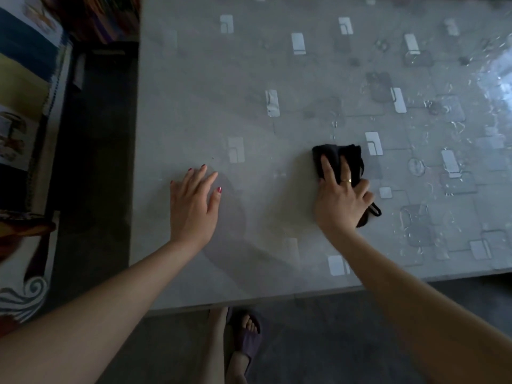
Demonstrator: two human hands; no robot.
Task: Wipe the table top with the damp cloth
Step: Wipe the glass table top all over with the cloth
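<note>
Counter (249,106) fills the frame from its left edge to its near edge at the bottom, with wet glare at upper right. Bright fabric (25,106) lies far left. Left hand (194,203) rests flat, fingers spread, centre-left. Right hand (342,200) presses and grips the black cloth (336,156) right of centre.
</note>
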